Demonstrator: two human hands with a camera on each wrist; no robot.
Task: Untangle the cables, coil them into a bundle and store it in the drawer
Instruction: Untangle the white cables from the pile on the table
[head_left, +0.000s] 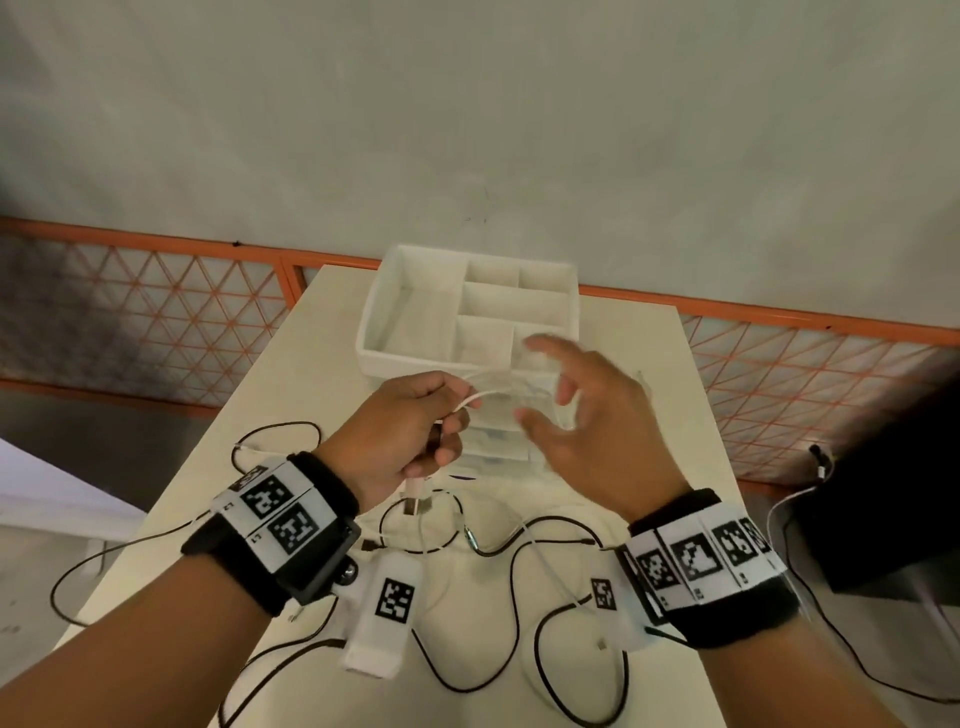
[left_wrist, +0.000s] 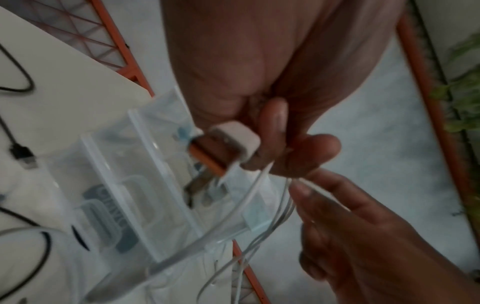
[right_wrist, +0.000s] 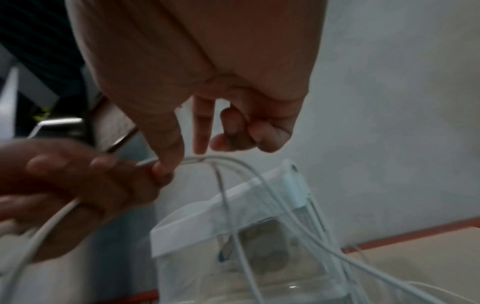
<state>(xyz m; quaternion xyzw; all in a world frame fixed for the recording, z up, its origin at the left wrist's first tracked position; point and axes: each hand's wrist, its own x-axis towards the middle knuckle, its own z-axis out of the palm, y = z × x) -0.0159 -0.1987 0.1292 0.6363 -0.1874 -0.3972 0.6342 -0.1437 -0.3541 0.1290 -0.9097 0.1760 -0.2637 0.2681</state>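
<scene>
My left hand (head_left: 447, 421) grips a thin white cable (head_left: 483, 397) in its fist, and the cable's white USB plug (head_left: 415, 491) sticks out below it. The left wrist view shows the plug (left_wrist: 236, 139) held by curled fingers (left_wrist: 319, 148), with cable strands (left_wrist: 249, 197) hanging down. My right hand (head_left: 530, 379) hovers beside it, fingers spread and blurred. In the right wrist view its thumb (right_wrist: 166, 164) touches the cable loop (right_wrist: 246, 170) and its index finger points down just above it. Behind both hands stands the drawer unit (head_left: 374, 358), a white divided tray over clear drawers (left_wrist: 116, 185).
Black cables (head_left: 514, 566) loop over the near part of the pale table (head_left: 649, 415), mixed with white strands. A black box (head_left: 883, 519) sits off the table's right side. An orange mesh railing (head_left: 156, 239) runs behind the table.
</scene>
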